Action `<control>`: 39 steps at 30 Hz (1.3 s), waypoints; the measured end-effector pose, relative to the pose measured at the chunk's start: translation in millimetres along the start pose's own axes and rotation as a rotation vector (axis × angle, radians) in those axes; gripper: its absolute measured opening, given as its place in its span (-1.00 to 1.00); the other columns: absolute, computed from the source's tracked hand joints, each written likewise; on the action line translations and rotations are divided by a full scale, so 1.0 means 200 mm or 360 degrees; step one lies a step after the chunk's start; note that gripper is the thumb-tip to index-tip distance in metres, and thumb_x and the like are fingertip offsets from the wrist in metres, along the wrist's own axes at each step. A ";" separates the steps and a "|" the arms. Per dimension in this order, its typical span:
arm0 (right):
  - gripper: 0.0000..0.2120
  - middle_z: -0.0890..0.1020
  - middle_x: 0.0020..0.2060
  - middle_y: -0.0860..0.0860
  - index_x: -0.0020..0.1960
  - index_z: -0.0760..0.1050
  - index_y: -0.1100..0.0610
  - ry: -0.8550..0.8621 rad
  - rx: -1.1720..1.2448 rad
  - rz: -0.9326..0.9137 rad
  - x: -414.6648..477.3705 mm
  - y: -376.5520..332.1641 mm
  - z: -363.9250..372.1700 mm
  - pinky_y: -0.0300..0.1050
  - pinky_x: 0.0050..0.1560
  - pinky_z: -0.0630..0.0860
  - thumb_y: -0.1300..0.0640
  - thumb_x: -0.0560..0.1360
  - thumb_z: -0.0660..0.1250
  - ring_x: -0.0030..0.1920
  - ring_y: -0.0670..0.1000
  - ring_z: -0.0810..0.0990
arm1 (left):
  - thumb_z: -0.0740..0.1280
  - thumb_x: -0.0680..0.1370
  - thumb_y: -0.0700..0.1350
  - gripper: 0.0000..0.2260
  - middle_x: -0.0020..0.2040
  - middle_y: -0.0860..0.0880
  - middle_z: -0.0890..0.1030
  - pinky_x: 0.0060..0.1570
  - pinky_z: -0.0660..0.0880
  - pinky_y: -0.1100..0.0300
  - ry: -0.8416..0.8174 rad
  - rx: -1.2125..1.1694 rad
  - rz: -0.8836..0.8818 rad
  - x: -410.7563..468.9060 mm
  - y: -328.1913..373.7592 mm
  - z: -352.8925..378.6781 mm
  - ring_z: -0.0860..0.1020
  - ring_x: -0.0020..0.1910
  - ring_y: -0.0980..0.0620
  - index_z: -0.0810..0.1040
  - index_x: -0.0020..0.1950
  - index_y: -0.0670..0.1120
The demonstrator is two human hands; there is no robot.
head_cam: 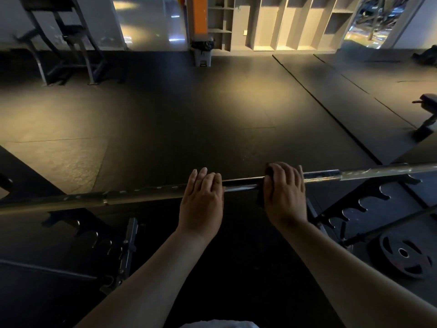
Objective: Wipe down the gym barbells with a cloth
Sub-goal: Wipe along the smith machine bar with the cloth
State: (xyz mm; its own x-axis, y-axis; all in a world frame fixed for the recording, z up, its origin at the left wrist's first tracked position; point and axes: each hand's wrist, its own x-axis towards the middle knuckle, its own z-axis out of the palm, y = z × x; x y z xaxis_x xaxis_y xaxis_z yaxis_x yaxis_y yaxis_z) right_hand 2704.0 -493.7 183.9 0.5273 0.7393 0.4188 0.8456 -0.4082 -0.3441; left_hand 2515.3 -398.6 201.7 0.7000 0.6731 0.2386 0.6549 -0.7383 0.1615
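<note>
A long steel barbell [241, 184] runs across the view from lower left to upper right, resting on a rack. My left hand [202, 197] lies on top of the bar near its middle, fingers straight and reaching over it. My right hand [285, 190] grips a dark cloth [262, 197] wrapped around the bar, just right of the left hand. Part of the cloth hangs below the bar; the rest is hidden under my fingers.
Toothed rack arms [369, 197] and a lower rack arm with hooks [99, 235] flank me. A weight plate [404, 254] on a second bar lies at lower right. A bench [425, 119] stands at the right, a bin [203, 52] and shelves beyond the dark rubber floor [165, 110].
</note>
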 end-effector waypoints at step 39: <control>-0.70 0.57 0.19 -0.01 0.24 0.48 -0.01 -0.0480 0.0008 -0.0363 0.16 -0.01 -0.09 0.00 0.39 0.35 -0.13 0.69 0.09 0.24 0.01 0.53 | 0.10 0.65 -0.02 -0.56 0.43 -0.18 0.50 0.59 0.11 -0.08 -0.0003 -0.0013 -0.0183 0.08 0.21 0.07 0.34 0.52 -0.15 0.44 0.46 -0.19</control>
State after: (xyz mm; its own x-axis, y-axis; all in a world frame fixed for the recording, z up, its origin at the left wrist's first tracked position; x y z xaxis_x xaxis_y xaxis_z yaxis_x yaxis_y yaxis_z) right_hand 2720.2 -479.1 212.9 0.2768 0.9356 0.2192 0.9375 -0.2129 -0.2753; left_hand 2557.2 -418.7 199.7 0.6208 0.7535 0.2164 0.7286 -0.6564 0.1955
